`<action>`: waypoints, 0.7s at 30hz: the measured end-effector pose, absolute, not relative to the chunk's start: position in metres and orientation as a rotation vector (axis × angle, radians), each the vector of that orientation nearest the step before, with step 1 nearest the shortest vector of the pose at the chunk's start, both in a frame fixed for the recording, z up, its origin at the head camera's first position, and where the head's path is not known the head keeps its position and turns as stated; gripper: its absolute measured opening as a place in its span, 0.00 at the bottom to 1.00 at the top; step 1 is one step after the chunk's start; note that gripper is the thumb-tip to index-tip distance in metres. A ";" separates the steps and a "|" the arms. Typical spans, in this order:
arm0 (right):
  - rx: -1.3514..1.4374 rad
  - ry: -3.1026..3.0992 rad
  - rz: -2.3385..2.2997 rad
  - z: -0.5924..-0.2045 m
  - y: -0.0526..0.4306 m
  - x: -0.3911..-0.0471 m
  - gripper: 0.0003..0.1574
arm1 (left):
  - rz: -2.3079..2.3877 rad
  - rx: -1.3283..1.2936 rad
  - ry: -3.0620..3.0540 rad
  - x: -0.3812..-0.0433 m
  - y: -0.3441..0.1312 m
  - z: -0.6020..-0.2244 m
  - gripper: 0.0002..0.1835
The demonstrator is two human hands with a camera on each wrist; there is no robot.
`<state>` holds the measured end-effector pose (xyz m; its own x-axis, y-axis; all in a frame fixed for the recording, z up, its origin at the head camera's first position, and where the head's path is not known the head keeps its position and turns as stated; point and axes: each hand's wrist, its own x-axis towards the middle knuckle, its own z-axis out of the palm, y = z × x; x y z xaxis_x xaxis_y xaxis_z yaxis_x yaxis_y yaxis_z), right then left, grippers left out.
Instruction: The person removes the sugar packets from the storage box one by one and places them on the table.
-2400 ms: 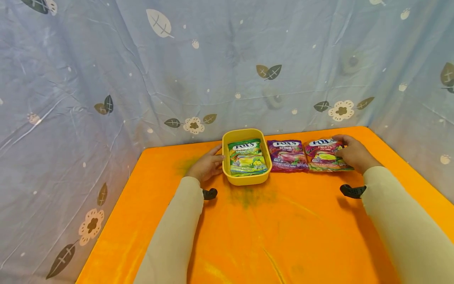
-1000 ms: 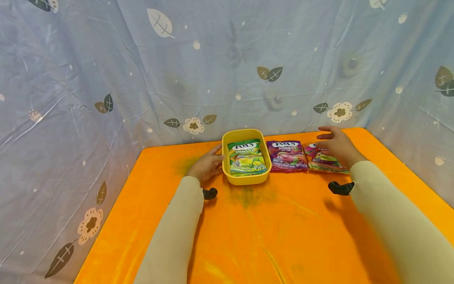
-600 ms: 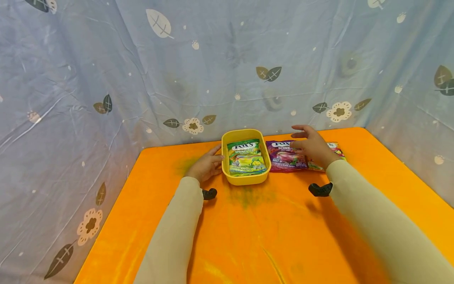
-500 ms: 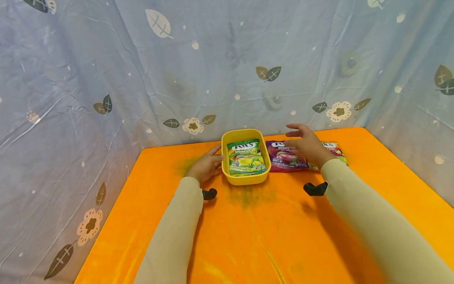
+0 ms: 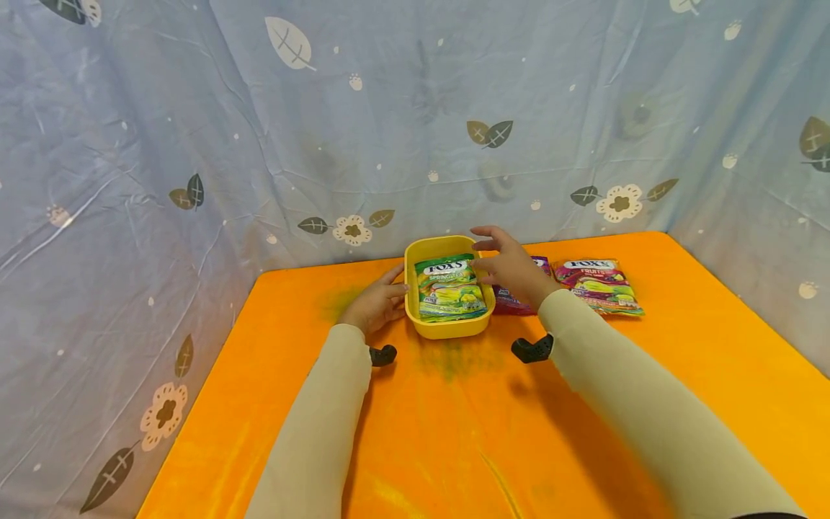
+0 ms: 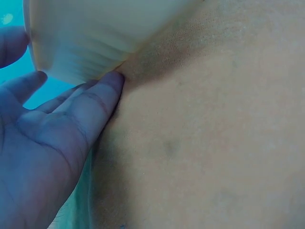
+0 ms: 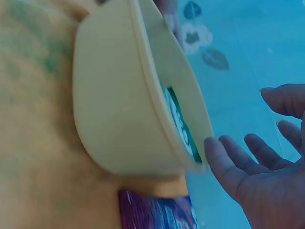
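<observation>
Left hand [image 5: 375, 306] touching yellow tub [image 5: 454, 331], green packet [image 5: 450, 290] inside, right hand [image 5: 512, 270] near

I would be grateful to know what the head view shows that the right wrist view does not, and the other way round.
Only the head view shows the Fruits packet and the right sleeve. Only the right wrist view shows the palm side of the right hand. Both show that hand, the yellow container, the green packet inside it, part of the purple packet, the tabletop and the patterned curtain.
</observation>
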<state>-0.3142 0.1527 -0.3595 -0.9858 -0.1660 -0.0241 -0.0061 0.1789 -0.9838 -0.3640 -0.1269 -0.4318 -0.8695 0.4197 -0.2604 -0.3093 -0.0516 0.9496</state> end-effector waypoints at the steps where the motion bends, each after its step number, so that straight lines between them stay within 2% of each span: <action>1: -0.180 2.302 -1.925 -0.360 0.149 -0.314 0.42 | 1.969 0.124 1.747 -0.364 -0.127 -0.432 0.35; 14: -0.043 2.415 -1.770 -0.365 0.124 -0.312 0.50 | 1.968 0.127 1.736 -0.362 -0.125 -0.429 0.35; 21: -0.025 2.534 -1.717 -0.384 0.106 -0.314 0.51 | 1.961 0.151 1.742 -0.363 -0.126 -0.431 0.35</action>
